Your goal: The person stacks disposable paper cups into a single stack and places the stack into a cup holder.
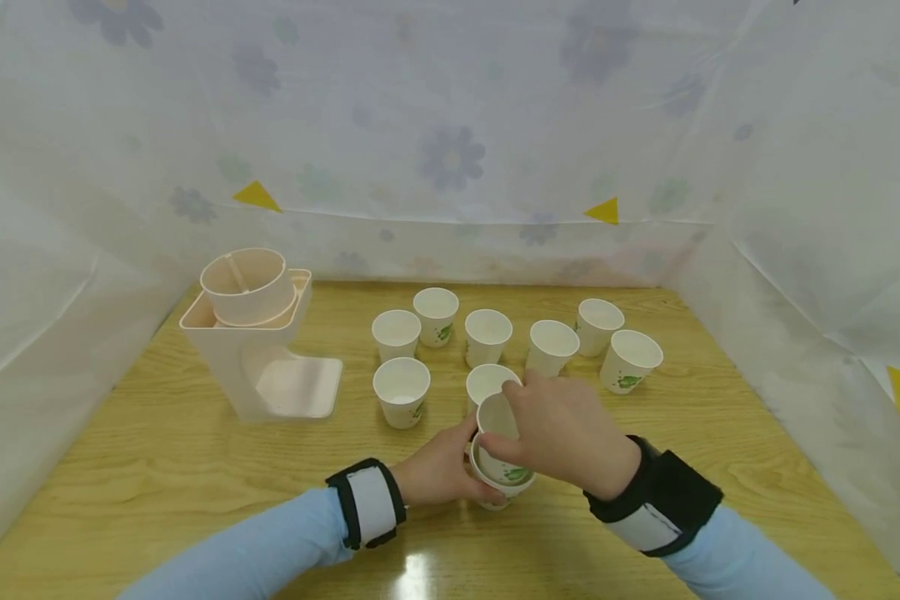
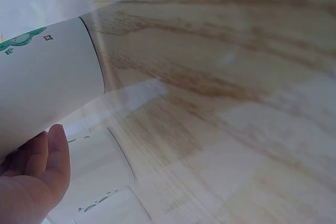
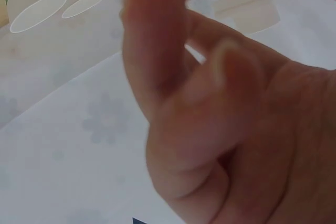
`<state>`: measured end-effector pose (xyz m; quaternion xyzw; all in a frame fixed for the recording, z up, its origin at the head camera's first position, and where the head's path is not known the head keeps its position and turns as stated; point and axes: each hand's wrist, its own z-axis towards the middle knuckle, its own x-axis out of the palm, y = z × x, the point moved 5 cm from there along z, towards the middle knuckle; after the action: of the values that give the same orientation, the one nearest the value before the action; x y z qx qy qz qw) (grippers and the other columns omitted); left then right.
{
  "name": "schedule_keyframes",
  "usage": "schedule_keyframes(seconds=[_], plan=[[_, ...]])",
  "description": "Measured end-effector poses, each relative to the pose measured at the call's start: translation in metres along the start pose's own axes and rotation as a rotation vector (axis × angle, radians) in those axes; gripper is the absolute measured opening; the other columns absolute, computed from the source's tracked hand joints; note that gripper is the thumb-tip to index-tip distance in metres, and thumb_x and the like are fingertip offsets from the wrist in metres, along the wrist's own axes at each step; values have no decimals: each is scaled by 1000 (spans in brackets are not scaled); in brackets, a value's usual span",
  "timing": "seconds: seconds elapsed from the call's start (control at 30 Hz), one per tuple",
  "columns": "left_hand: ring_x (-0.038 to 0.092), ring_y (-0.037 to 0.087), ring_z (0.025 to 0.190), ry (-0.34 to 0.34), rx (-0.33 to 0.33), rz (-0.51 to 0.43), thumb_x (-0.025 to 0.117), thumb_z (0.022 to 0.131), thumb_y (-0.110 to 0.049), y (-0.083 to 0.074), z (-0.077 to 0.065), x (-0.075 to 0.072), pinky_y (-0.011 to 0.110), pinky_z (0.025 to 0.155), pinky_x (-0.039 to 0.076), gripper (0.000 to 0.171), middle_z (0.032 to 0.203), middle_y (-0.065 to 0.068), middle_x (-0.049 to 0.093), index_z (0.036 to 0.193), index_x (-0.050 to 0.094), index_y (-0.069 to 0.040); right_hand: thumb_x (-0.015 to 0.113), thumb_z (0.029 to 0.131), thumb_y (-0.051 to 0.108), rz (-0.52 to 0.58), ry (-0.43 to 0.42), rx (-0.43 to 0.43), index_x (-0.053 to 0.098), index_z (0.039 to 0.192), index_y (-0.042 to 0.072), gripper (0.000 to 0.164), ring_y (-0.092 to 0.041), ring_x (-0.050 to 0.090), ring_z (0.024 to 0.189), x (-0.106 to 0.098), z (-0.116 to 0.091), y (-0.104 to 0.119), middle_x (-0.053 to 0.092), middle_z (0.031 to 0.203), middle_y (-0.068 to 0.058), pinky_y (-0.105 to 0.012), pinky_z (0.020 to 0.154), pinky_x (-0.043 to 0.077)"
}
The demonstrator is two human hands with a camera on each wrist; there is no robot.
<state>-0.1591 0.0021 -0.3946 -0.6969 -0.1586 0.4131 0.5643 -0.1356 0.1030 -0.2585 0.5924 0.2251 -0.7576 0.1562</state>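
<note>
Near the front middle of the table, my left hand [image 1: 442,467] grips a white paper cup [image 1: 506,502] around its side. A second paper cup [image 1: 497,417] is partly inside it, tilted, with its green leaf print towards me. My right hand [image 1: 566,429] pinches this upper cup by the rim, thumb outside. In the left wrist view, the gripped cup's white wall [image 2: 47,77] rises over the curled fingers [image 2: 58,156]. The right wrist view shows the bent fingers [image 3: 155,35] of the right hand close up. Another paper cup [image 1: 489,382] stands just behind the pair.
Several more paper cups stand upright, such as one at the left [image 1: 402,392] and one at the right [image 1: 630,362]. A cream stand [image 1: 251,367] with a round top container [image 1: 247,300] is at the back left. White flowered sheeting [image 1: 450,108] encloses the wooden table [image 1: 195,500].
</note>
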Motion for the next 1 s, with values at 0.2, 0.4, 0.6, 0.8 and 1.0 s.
schedule_keyframes(seconds=[0.2,0.4,0.6,0.8,1.0], plan=[[52,10,116,5,4,-12,83,69,-23,1,0,0,27,97,42,96,131,-5,52,144,24,-28,69,72,53,20,11,5,54,71,9,46,-13,37,44,4,0,2,42,59,1,-24,37,26],[51,11,118,1,-13,-16,84,69,-23,1,1,0,28,100,40,94,132,-6,51,143,27,-29,69,71,55,14,2,-1,53,68,9,49,-12,37,44,7,1,3,43,59,1,-24,37,27],[50,10,118,0,-6,-11,84,69,-23,1,1,0,29,101,40,94,131,-7,51,143,27,-29,69,71,54,4,-7,-1,53,67,9,48,-12,37,44,7,1,3,43,58,0,-24,37,27],[50,12,118,1,-9,-14,83,69,-24,0,0,0,29,100,40,88,131,-5,52,140,31,-25,69,71,52,-1,-16,-13,51,66,9,47,-12,38,44,7,0,4,44,58,0,-24,37,29],[50,13,119,-8,-30,-8,84,69,-23,0,1,0,29,101,40,85,130,-4,53,139,34,-23,69,71,51,5,-25,-9,51,66,9,46,-12,40,45,7,-1,6,44,59,0,-25,38,31]])
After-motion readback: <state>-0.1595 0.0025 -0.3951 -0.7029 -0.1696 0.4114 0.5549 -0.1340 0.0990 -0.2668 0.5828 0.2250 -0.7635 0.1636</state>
